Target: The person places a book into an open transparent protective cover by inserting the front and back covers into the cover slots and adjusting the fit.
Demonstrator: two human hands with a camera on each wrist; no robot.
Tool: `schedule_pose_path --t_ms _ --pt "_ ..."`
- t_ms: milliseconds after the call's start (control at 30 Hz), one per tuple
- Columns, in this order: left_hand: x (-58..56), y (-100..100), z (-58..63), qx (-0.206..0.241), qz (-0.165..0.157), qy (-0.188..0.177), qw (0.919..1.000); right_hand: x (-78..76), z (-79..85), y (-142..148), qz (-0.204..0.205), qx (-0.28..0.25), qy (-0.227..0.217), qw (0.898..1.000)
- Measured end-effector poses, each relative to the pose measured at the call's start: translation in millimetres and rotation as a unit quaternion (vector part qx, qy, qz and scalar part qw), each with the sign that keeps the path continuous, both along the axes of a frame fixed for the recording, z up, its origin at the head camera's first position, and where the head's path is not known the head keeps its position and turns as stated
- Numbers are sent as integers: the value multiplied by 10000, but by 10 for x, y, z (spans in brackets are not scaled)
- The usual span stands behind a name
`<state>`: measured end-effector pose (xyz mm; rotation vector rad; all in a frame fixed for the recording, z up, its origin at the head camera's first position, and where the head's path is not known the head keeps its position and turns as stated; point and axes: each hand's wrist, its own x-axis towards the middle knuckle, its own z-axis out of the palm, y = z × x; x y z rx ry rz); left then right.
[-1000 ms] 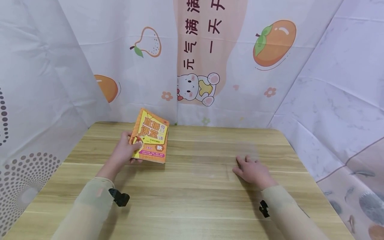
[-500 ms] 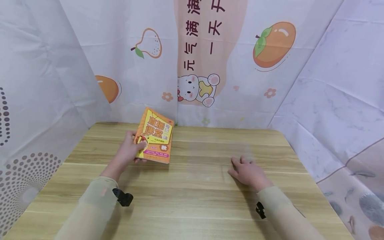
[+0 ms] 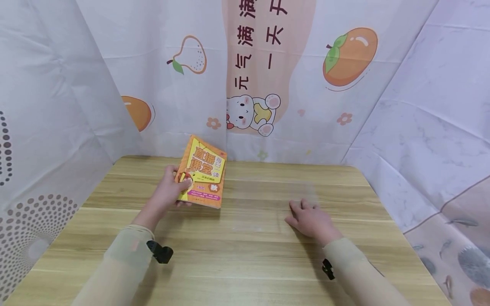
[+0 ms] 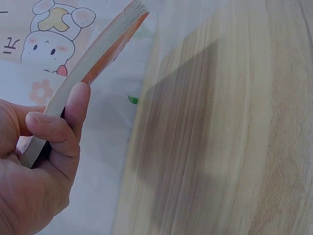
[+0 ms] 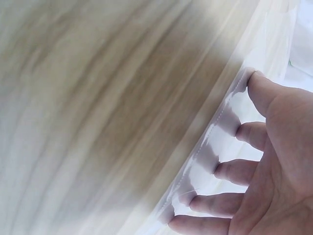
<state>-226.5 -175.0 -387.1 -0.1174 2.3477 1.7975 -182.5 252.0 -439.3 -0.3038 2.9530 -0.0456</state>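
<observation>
An orange and yellow paperback book (image 3: 206,176) is tilted up over the left part of the table, its cover facing me. My left hand (image 3: 167,189) grips its lower left corner, thumb on the cover and fingers behind. In the left wrist view the page edges (image 4: 105,51) rise past the curled fingers (image 4: 77,107). Flat on the table lies a clear plastic sheet or sleeve (image 3: 250,208), faint in the head view. My right hand (image 3: 311,219) rests on its right side, fingers spread and fairly straight. The right wrist view shows the fingertips on the plastic's seamed edge (image 5: 208,134).
The wooden table (image 3: 229,272) reaches back to a white printed curtain (image 3: 153,85) with fruit and a cartoon bear. Curtains also hang at both sides. A small black camera (image 3: 160,252) is strapped to the left sleeve, another (image 3: 328,269) to the right.
The book has moved a little to the right in my left hand. My right hand has slid left, and the clear plastic has moved left along with it.
</observation>
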Motion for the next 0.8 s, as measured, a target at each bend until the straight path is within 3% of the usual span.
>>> schedule_pose_path --t_ms 800 --pt "58 114 85 74 -67 -20 9999 66 35 -361 217 74 146 9996"
